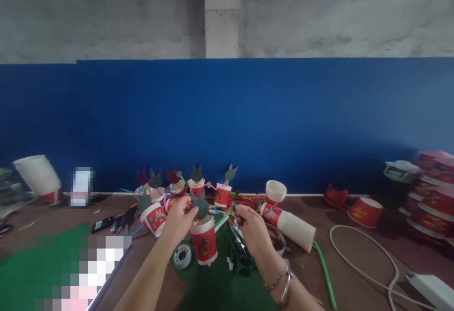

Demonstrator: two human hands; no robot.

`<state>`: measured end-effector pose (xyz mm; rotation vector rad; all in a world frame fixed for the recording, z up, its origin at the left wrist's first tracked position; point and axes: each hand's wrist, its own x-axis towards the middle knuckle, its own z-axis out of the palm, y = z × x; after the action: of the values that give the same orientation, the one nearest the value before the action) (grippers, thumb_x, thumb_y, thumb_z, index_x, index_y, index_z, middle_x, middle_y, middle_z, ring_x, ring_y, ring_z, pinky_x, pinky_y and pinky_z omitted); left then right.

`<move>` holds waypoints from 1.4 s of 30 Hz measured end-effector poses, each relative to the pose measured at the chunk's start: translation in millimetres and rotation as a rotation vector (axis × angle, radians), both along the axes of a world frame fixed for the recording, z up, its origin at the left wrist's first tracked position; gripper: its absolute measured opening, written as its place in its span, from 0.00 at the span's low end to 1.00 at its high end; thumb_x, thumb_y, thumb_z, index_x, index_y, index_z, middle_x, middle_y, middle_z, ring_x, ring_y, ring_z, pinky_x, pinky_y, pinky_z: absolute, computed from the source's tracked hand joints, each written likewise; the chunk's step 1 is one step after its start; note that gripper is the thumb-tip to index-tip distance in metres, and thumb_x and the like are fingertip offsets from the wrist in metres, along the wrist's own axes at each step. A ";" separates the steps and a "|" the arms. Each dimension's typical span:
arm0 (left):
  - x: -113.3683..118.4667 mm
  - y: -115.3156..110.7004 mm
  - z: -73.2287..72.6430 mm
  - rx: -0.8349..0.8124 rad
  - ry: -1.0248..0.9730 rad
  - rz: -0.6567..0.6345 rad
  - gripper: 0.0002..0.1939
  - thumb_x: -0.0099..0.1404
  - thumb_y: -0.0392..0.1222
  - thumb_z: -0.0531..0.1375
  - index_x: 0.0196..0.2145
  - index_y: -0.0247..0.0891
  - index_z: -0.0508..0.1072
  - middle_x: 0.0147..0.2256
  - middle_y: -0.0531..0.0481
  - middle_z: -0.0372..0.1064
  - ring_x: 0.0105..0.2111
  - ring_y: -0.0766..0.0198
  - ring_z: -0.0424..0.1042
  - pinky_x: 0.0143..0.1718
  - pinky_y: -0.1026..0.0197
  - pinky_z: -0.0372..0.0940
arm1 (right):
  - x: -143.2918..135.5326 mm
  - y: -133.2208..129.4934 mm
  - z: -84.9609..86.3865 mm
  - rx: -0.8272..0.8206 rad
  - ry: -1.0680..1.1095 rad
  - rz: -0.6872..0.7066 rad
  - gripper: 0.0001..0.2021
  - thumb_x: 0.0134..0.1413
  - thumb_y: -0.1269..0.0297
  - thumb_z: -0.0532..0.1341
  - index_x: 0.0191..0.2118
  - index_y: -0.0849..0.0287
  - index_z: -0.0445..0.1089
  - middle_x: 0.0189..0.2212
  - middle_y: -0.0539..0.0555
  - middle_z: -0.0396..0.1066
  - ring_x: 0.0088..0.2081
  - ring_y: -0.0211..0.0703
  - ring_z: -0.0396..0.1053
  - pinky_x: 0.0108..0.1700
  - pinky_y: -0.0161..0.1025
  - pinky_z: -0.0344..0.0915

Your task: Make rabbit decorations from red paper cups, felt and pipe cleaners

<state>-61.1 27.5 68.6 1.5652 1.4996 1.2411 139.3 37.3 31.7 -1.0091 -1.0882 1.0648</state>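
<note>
A red paper cup (205, 247) with a printed picture stands upright in front of me. A dark paper animal-head cutout (201, 208) with ears rises at its rim. My left hand (180, 218) is closed in a pinch at the cutout's left edge. From the cup's right side a green strip (223, 218) slants up to a small dark paper piece (233, 205). My right hand (251, 226) is closed at that end, its fingertips partly hiding what they pinch. Scissors (243, 252) lie below my right hand, and a tape roll (182, 255) lies left of the cup.
Behind stand several decorated cups (223, 195). A stack of cups (289, 223) lies on its side at right, near a green stick (324, 273). A white cable (369, 233) curls at far right beside stacked red tubs (432, 202). Dark tools (124, 221) lie left.
</note>
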 end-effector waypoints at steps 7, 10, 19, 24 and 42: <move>3.1 3.9 -8.4 -0.001 -0.025 -0.010 0.10 0.52 0.43 0.57 0.32 0.38 0.66 0.25 0.51 0.70 0.28 0.58 0.73 0.31 0.59 0.67 | -6.4 -5.1 4.0 -0.098 0.248 0.010 0.09 0.41 0.58 0.63 0.23 0.56 0.65 0.20 0.51 0.69 0.23 0.40 0.65 0.26 0.37 0.61; 6.7 2.1 -7.5 -0.012 -0.034 -0.040 0.09 0.52 0.42 0.57 0.33 0.38 0.66 0.25 0.51 0.71 0.28 0.58 0.74 0.32 0.59 0.67 | -7.7 -5.3 4.7 -0.099 0.246 -0.004 0.09 0.41 0.57 0.63 0.23 0.57 0.65 0.20 0.51 0.69 0.24 0.41 0.66 0.27 0.38 0.62; 15.3 -2.6 -4.8 -0.030 -0.145 -0.105 0.09 0.53 0.40 0.57 0.33 0.37 0.66 0.26 0.51 0.72 0.29 0.58 0.75 0.33 0.58 0.69 | -13.6 -11.1 8.7 -0.134 0.401 -0.005 0.09 0.36 0.61 0.66 0.23 0.56 0.66 0.21 0.48 0.67 0.25 0.38 0.64 0.31 0.36 0.61; 17.8 -2.1 -6.6 -0.033 -0.109 -0.099 0.10 0.52 0.40 0.57 0.34 0.35 0.67 0.27 0.49 0.72 0.30 0.57 0.74 0.35 0.57 0.68 | -15.1 -10.6 6.3 -0.131 0.464 0.012 0.09 0.34 0.62 0.67 0.23 0.57 0.66 0.20 0.47 0.66 0.23 0.36 0.62 0.29 0.35 0.60; 18.4 0.7 -11.8 -0.189 -0.110 -0.240 0.11 0.47 0.39 0.62 0.30 0.32 0.74 0.30 0.43 0.76 0.35 0.51 0.74 0.37 0.55 0.65 | -13.3 -12.4 13.4 -0.060 0.549 0.049 0.17 0.35 0.70 0.67 0.28 0.54 0.56 0.23 0.42 0.64 0.26 0.34 0.64 0.30 0.31 0.60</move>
<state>-42.7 28.2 56.8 1.4779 1.2779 1.0020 126.0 24.9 45.1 -0.6756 -0.6366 1.3210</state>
